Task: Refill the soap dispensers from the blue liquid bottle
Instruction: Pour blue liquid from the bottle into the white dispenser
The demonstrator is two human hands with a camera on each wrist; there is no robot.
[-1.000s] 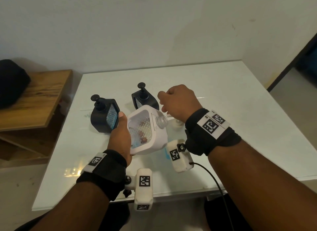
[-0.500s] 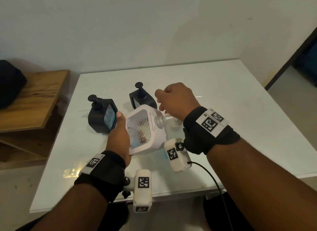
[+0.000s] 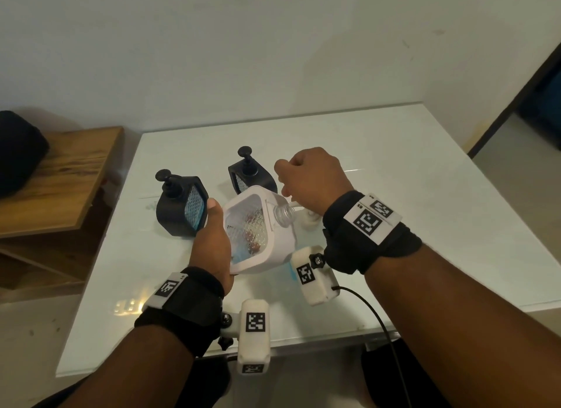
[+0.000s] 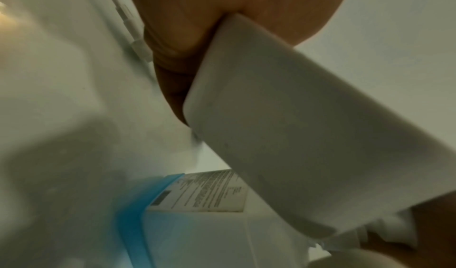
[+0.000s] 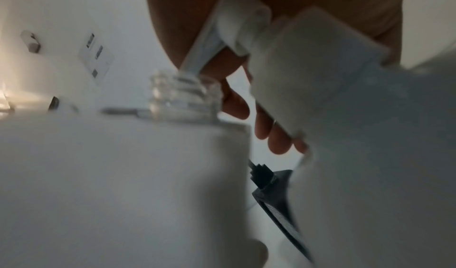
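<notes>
glossy glass-like table, matt black plastic dispensers, smooth white plastic dispenser with clear threaded neck.

Your right hand hides the pump head it grips; the blue liquid bottle is blurred and mostly hidden.

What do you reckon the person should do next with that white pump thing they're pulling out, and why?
Probably lift the right hand a little higher to draw the pump tube fully clear of the clear neck. The tube's end still sits in the opening while the left hand grips the tilted white dispenser; only then can blue liquid go in.
</notes>
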